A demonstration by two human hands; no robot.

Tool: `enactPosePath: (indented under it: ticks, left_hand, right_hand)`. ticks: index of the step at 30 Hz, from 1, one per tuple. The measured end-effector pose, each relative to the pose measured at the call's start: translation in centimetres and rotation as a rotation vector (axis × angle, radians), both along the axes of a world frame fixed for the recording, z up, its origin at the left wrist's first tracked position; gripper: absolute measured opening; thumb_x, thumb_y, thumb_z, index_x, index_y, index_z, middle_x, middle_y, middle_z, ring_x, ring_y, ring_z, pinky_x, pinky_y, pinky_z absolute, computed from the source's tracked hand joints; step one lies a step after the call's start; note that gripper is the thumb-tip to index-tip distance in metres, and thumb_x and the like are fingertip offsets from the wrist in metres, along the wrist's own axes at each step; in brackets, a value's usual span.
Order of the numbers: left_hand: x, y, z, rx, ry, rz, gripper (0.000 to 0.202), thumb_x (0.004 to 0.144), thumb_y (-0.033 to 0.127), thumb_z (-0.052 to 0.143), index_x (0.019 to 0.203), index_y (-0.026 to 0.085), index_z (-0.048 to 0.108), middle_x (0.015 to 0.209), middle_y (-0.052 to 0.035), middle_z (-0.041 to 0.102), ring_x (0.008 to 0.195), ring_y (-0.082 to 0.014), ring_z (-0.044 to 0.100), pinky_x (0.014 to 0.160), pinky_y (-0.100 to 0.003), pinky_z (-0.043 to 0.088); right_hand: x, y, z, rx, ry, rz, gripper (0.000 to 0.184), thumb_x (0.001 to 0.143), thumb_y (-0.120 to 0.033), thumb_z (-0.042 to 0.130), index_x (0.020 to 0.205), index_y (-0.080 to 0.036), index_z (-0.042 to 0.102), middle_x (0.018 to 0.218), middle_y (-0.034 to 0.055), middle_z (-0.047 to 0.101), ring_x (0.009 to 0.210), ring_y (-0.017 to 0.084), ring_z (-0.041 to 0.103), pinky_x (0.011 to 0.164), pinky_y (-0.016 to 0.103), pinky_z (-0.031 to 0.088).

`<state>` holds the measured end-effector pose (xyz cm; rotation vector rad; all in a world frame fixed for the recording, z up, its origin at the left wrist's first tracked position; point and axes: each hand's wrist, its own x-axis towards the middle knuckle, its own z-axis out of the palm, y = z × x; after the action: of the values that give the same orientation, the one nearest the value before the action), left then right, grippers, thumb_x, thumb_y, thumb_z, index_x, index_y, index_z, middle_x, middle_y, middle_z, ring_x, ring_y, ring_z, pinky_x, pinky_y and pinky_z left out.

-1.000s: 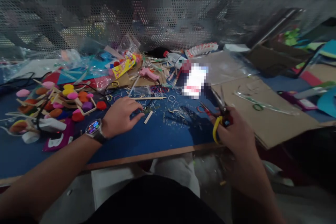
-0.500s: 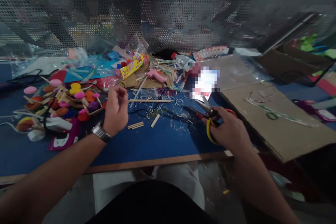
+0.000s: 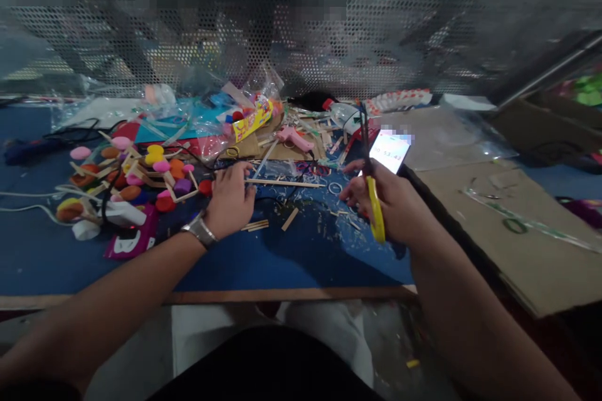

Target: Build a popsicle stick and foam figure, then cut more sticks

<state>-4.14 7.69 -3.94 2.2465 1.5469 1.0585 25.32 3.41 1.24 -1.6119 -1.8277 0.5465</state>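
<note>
My right hand (image 3: 392,207) is closed around yellow-handled scissors (image 3: 373,191), whose blades point up and away over the blue table (image 3: 291,257). My left hand (image 3: 230,200), with a watch on the wrist, is curled at the near end of a long thin wooden stick (image 3: 285,183) and seems to pinch it. Short cut stick pieces (image 3: 256,225) lie just right of that hand. Between my hands the blue surface is littered with small shavings and rubber bands.
A heap of coloured foam shapes and sticks (image 3: 136,175) lies at the left. A pink glue gun (image 3: 294,138), plastic bags and a lit phone (image 3: 390,150) sit behind. Brown cardboard (image 3: 508,225) covers the right side. A perforated metal screen (image 3: 282,31) closes the back.
My left hand came down from a raised, curled pose onto the long stick. My right hand swung the scissors from lying flat to blades-up and moved left toward the middle.
</note>
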Motion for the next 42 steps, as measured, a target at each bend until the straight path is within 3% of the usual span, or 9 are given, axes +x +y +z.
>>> enactPosePath:
  ticks: [4,11,17,22,25,30,36,39,42]
  left_hand:
    - [0.2,-0.5,-0.4,-0.067,0.163,0.015,0.039,0.087,0.015,0.057,0.125,0.022,0.058,0.117,-0.0134,0.069,0.109,-0.0363,0.055,0.094,-0.055,0.044]
    - [-0.1,-0.5,0.4,-0.108,0.237,-0.022,0.028,0.092,0.012,0.052,0.113,0.024,0.066,0.106,-0.0086,0.072,0.099,-0.0308,0.059,0.089,-0.048,0.043]
    - [-0.1,-0.3,1.4,-0.07,0.07,-0.079,0.021,0.096,0.017,0.051,0.104,0.022,0.069,0.107,-0.0073,0.073,0.103,-0.0276,0.064,0.092,-0.046,0.046]
    - [-0.2,-0.3,1.9,-0.008,-0.131,-0.114,0.018,0.1,0.028,0.056,0.097,0.022,0.072,0.102,-0.0055,0.077,0.099,-0.0228,0.069,0.091,-0.04,0.052]
    - [-0.3,-0.3,2.1,0.012,-0.244,-0.112,0.018,0.1,0.031,0.06,0.1,0.022,0.076,0.102,-0.0044,0.079,0.094,-0.0201,0.071,0.087,-0.036,0.056]
    - [0.1,-0.5,1.9,-0.008,-0.381,-0.185,0.017,0.095,0.032,0.068,0.101,0.022,0.08,0.098,-0.005,0.081,0.085,-0.0181,0.072,0.074,-0.031,0.057]
    - [1.0,-1.4,1.9,-0.029,-0.446,-0.325,0.012,0.09,0.031,0.075,0.094,0.024,0.083,0.091,-0.0045,0.081,0.081,-0.0173,0.072,0.073,-0.031,0.058]
    - [1.2,-1.6,2.0,-0.046,-0.459,-0.4,0.017,0.089,0.04,0.076,0.091,0.024,0.083,0.087,-0.0054,0.081,0.078,-0.0175,0.072,0.069,-0.031,0.058]
    - [1.3,-1.6,1.9,-0.065,-0.464,-0.457,0.022,0.088,0.046,0.077,0.087,0.024,0.082,0.083,-0.0062,0.08,0.074,-0.0175,0.071,0.066,-0.031,0.057]
  right_hand:
    - [-1.9,1.6,0.8,-0.061,0.072,0.088,0.061,0.096,-0.073,0.047,0.127,-0.023,0.062,0.07,0.0012,0.07,0.053,0.018,0.065,0.051,0.029,0.049]
    - [-2.7,1.1,0.8,-0.042,-0.204,0.01,0.06,0.084,-0.075,0.058,0.111,-0.022,0.07,0.06,0.0035,0.068,0.053,0.024,0.063,0.051,0.031,0.041]
    - [-0.6,-0.7,-0.8,-0.037,-0.303,-0.029,0.058,0.078,-0.08,0.056,0.095,-0.026,0.07,0.058,0.0037,0.065,0.048,0.024,0.058,0.049,0.033,0.039]
    - [-0.3,-3.0,-1.0,-0.181,-0.148,-0.022,0.05,0.088,-0.069,0.052,0.098,-0.023,0.069,0.059,0.0038,0.068,0.048,0.024,0.063,0.049,0.033,0.045]
    - [-0.2,-4.0,-1.0,-0.096,-0.135,-0.098,0.046,0.089,-0.064,0.052,0.095,-0.023,0.072,0.062,0.0046,0.068,0.051,0.024,0.063,0.05,0.034,0.045]
    - [0.6,-4.8,-1.3,0.094,-0.122,-0.234,0.041,0.087,-0.058,0.053,0.063,-0.025,0.059,0.067,0.0053,0.057,0.061,0.022,0.058,0.056,0.035,0.044]
    - [0.1,-5.5,-1.8,0.202,0.004,-0.242,0.026,0.088,-0.05,0.062,0.087,-0.024,0.064,0.109,0.0107,0.069,0.099,0.027,0.067,0.088,0.041,0.053]
    - [-0.8,-5.6,-2.0,0.142,0.105,-0.184,0.023,0.089,-0.045,0.063,0.097,-0.024,0.062,0.106,0.0085,0.073,0.084,0.023,0.069,0.077,0.038,0.056]
    - [-1.4,-5.9,-1.9,0.076,0.194,-0.168,0.02,0.087,-0.043,0.064,0.094,-0.025,0.057,0.103,0.0074,0.075,0.073,0.021,0.069,0.069,0.035,0.056]
